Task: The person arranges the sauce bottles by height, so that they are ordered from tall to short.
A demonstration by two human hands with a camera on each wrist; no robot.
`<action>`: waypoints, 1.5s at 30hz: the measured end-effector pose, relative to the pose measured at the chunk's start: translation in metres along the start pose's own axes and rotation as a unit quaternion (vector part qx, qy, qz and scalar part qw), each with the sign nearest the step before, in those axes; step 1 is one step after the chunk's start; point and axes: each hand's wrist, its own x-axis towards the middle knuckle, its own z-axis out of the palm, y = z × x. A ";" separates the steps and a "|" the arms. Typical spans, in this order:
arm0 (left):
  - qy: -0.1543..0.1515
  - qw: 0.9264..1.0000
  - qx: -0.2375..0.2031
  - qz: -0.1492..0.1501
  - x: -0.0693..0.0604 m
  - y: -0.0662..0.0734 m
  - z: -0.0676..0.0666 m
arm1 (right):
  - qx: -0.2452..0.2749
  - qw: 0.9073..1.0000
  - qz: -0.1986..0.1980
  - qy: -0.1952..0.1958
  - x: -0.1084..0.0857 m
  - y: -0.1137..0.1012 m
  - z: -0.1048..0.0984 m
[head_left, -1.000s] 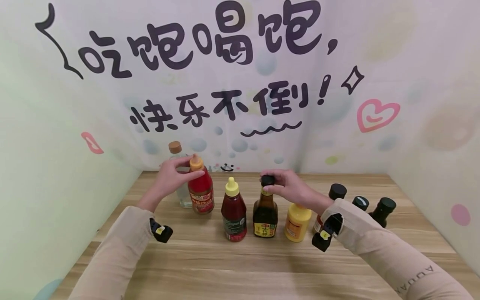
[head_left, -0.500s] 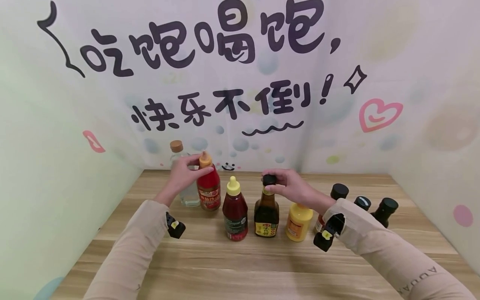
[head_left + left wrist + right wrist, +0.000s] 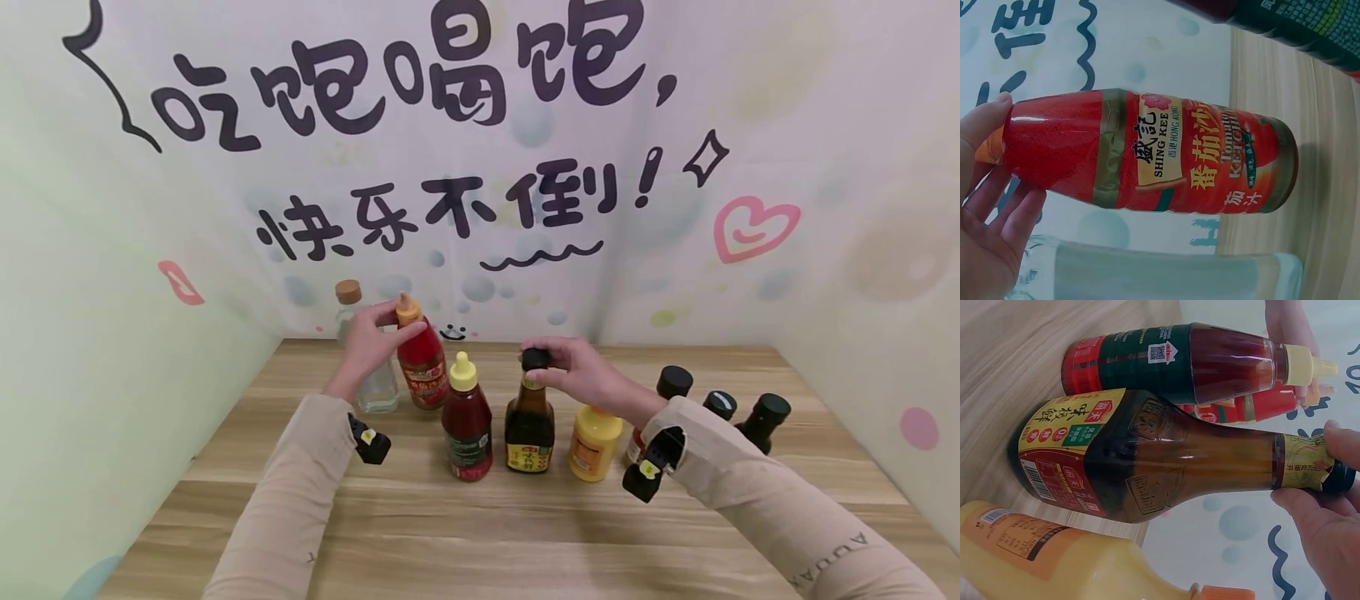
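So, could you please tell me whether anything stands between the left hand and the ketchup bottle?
Nothing visible does: the left hand holds the ketchup bottle near its top, with fingers and thumb around it. The clear bottle stands to one side, not between them.

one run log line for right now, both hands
left hand: holds ketchup bottle near cap | right hand: holds brown sauce bottle near cap | between them: yellow-capped bottle, upright

My head view is bright. My wrist views are dimmer. In the left one, my red bottle [image 3: 1154,153] shines at left, and a soft shadow darkens the table [image 3: 1332,181] at right.
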 end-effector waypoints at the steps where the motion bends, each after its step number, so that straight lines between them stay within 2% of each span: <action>1: 0.002 1.000 -0.005 0.000 0.001 -0.001 0.001 | 0.003 1.000 0.002 0.000 0.000 0.000 0.000; 11: 0.017 1.000 0.000 -0.010 0.005 -0.007 0.010 | 0.002 1.000 -0.010 -0.003 0.000 0.000 0.001; 17: 0.021 1.000 0.006 -0.007 0.007 -0.009 0.013 | -0.002 1.000 -0.011 -0.001 0.001 0.000 0.001; 27: 0.001 0.999 0.038 -0.022 0.008 -0.006 0.015 | -0.012 1.000 -0.009 0.004 0.000 -0.001 0.002; 32: -0.001 0.999 0.039 -0.019 0.010 -0.008 0.017 | -0.004 1.000 -0.006 0.004 0.000 -0.001 0.002; 39: -0.005 0.999 0.027 -0.039 0.011 -0.011 0.021 | -0.012 1.000 -0.009 0.006 0.000 -0.001 0.002; 45: -0.001 0.999 0.033 -0.042 0.011 -0.010 0.022 | -0.018 1.000 -0.011 0.006 0.000 -0.002 0.002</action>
